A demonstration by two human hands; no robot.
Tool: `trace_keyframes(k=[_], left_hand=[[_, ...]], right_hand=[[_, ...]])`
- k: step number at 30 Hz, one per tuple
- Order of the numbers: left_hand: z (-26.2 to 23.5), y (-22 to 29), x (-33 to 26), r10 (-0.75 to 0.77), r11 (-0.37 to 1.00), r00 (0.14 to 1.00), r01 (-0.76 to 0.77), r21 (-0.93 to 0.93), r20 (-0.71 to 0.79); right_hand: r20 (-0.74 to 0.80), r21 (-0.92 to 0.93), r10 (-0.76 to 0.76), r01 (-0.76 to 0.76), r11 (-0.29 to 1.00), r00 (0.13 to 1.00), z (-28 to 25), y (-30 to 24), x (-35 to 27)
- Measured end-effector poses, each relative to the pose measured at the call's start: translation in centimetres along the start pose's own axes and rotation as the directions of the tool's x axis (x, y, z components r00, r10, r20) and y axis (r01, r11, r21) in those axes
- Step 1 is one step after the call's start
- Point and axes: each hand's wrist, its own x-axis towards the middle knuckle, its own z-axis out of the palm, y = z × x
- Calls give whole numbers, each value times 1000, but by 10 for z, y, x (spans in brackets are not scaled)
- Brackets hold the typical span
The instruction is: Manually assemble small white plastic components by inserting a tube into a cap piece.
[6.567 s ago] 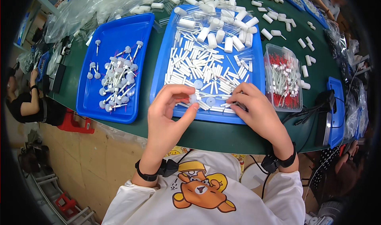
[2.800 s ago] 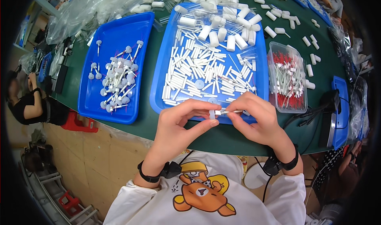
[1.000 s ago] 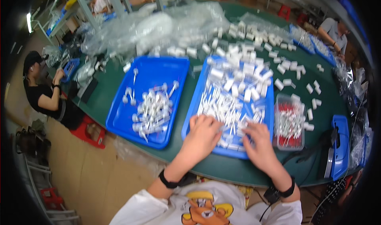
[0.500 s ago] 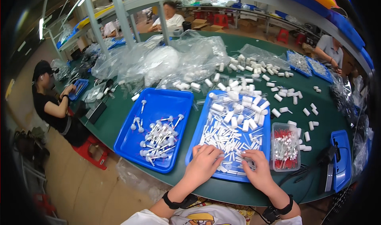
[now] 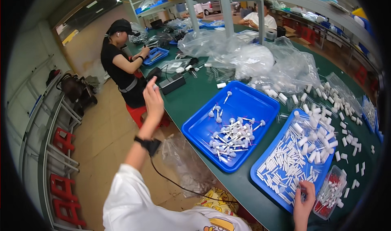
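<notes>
Two blue plastic trays sit on the green table [image 5: 195,98]: the right hand [image 5: 303,200] grips the near edge of the tube-filled tray [image 5: 269,186] at five o'clock, while the left hand [image 5: 152,100], raised at ten o'clock, hangs loosely open above the floor, well left of the swab-filled tray [image 5: 203,129].

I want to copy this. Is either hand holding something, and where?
Raised left hand: cannot tell. Right hand rests among small white plastic tubes in the blue plastic tray; no clear grip.

Clear plastic bags [image 5: 260,62], red stools [image 5: 65,141], seated person in black [image 5: 120,68] beyond the table
</notes>
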Motion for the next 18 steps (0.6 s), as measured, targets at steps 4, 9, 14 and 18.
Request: trace_keyframes(k=[4, 9, 14, 18], left_hand=[[4, -175, 20, -416, 752, 747, -38, 658, 519], [10, -195, 49, -600, 593, 702, 68, 802, 384], [-1, -192, 99, -856, 517, 132, 251, 819, 500], [2, -217, 101, -266, 569, 961, 92, 817, 77]], right_hand=[[26, 55, -3, 2, 999, 1000, 1, 13, 4], [32, 24, -10, 9, 1000, 999, -6, 12, 4], [76, 70, 43, -49, 996, 996, -8, 19, 4], [51, 54, 33, -36, 998, 998, -5, 9, 3]])
